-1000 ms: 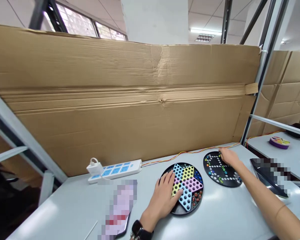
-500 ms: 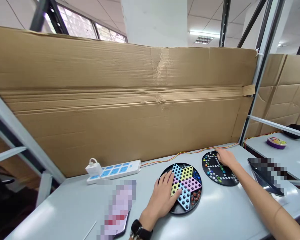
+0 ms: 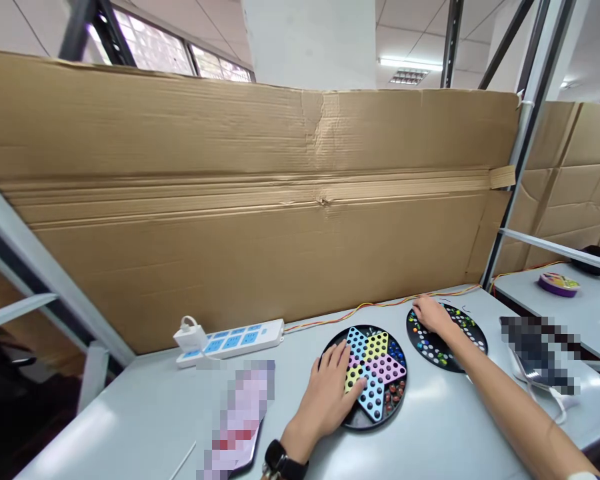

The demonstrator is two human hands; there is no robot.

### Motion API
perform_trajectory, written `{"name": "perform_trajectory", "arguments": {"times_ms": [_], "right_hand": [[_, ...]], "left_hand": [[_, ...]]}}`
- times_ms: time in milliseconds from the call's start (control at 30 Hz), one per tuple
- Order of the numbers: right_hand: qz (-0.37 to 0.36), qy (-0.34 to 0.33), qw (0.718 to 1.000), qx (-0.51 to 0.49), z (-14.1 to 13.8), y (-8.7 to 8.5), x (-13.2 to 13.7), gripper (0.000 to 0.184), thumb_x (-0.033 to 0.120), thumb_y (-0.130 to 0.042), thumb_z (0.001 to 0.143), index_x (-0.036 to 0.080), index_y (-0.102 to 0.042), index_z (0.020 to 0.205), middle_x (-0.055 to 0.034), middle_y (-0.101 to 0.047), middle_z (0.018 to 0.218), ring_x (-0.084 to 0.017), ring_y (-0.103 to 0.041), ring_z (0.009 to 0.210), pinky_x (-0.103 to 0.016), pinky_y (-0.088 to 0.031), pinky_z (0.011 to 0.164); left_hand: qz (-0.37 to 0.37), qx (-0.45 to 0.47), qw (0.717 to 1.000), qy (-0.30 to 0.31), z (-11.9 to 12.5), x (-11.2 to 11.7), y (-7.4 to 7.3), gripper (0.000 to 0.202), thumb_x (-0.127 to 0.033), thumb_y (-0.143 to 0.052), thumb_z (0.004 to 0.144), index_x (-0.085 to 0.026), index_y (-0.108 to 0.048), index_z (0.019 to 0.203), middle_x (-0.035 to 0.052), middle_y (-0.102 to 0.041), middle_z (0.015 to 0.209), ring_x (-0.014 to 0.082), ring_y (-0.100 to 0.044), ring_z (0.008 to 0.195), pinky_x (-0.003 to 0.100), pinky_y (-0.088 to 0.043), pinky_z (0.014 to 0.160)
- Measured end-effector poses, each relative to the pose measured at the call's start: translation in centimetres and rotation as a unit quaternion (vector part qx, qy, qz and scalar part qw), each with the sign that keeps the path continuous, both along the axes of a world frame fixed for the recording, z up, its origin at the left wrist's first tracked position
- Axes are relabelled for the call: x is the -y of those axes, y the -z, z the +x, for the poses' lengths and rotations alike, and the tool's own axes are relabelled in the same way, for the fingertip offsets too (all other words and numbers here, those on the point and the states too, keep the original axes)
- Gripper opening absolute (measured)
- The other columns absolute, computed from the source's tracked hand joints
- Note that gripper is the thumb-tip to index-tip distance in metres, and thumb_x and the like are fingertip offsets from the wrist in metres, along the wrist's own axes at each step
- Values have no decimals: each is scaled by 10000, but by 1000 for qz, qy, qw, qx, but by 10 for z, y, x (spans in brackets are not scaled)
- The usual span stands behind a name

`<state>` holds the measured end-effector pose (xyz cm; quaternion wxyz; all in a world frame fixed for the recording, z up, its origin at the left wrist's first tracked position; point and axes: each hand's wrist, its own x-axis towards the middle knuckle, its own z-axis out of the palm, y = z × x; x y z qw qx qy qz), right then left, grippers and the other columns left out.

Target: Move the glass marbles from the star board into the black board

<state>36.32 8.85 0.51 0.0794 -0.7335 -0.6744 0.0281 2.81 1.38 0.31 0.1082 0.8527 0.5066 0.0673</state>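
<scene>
My left hand (image 3: 330, 390) lies flat with fingers apart on the left side of a Chinese checkers board (image 3: 373, 400), covering part of its coloured star. Blue marbles (image 3: 396, 351) and reddish-brown marbles (image 3: 395, 395) sit in the black rim sections around that star. To the right is a round black board (image 3: 464, 331) with white spots and small coloured pieces along them. My right hand (image 3: 430, 315) is at this board's upper left edge, fingers curled down. Its fingertips are hidden, so what they hold, if anything, does not show.
A power strip (image 3: 250, 338) with a white plug (image 3: 190, 333) stands at the back left. A blurred pinkish phone-like thing (image 3: 240, 420) lies left of my left hand. Further right are a dark blurred device (image 3: 540, 360) and a white cable (image 3: 560, 407). Cardboard (image 3: 260, 260) walls the back.
My right hand has moved left over the black board, from its top middle to its upper left edge. My left hand rests in the same place on the star board.
</scene>
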Motion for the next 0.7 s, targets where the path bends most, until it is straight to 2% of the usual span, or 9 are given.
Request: {"name": "perform_trajectory", "arguments": {"times_ms": [133, 233, 333, 467, 533, 633, 700], "right_hand": [[2, -6, 1000, -1, -2, 3, 1, 261, 210, -500, 1000, 152, -755, 992, -168, -723, 1147, -256, -686, 1043, -302, -449, 863], [13, -14, 1000, -7, -2, 1, 2, 305, 183, -467, 1008, 141, -767, 968, -169, -741, 1091, -255, -679, 1055, -306, -446, 899], [37, -34, 999, -21, -14, -4, 3, 346, 201, -439, 1026, 167, -782, 993, -139, -753, 1106, -238, -660, 1084, -302, -438, 951], [103, -114, 981, -116, -58, -6, 3, 290, 253, -526, 1000, 219, -795, 1102, -88, -778, 1156, -240, -651, 1109, -338, -438, 1008], [111, -144, 971, -156, -85, -5, 2, 264, 259, -574, 980, 229, -795, 1120, -78, -777, 1194, -243, -651, 1139, -356, -429, 1044], [91, -182, 966, -158, -116, -1, 1, 252, 257, -577, 980, 230, -795, 1104, -67, -783, 1177, -239, -651, 1135, -350, -434, 1040], [75, -194, 968, -139, -125, 2, 1, 256, 252, -564, 983, 234, -793, 1099, -65, -786, 1142, -236, -650, 1111, -346, -439, 1016]], "left_hand": [[15, 2, 1000, 1, -1, -2, 6, 777, -652, -388, 988, -193, -351, 1615, 106, -342, 1691, 347, -324, 1538, 540, -279, 1255], [17, 0, 1000, -1, -1, -1, 7, 768, -644, -382, 992, -198, -348, 1616, 102, -336, 1694, 345, -321, 1540, 539, -280, 1253], [16, -2, 1000, 1, 1, -1, 6, 764, -645, -391, 988, -201, -366, 1609, 104, -342, 1691, 350, -323, 1537, 542, -279, 1251], [14, -7, 1000, -4, 2, -1, 4, 772, -648, -389, 988, -181, -375, 1602, 115, -348, 1687, 353, -327, 1535, 550, -273, 1253], [16, -6, 1000, -4, 2, -2, 4, 772, -645, -391, 988, -179, -373, 1603, 115, -347, 1688, 352, -331, 1534, 547, -277, 1253], [26, -3, 1000, 3, 1, -3, 7, 754, -639, -391, 990, -199, -381, 1601, 111, -360, 1682, 350, -349, 1525, 543, -297, 1244], [28, -3, 1000, 4, 0, -3, 8, 749, -639, -388, 991, -203, -382, 1600, 110, -363, 1681, 350, -349, 1525, 544, -297, 1242]]}}
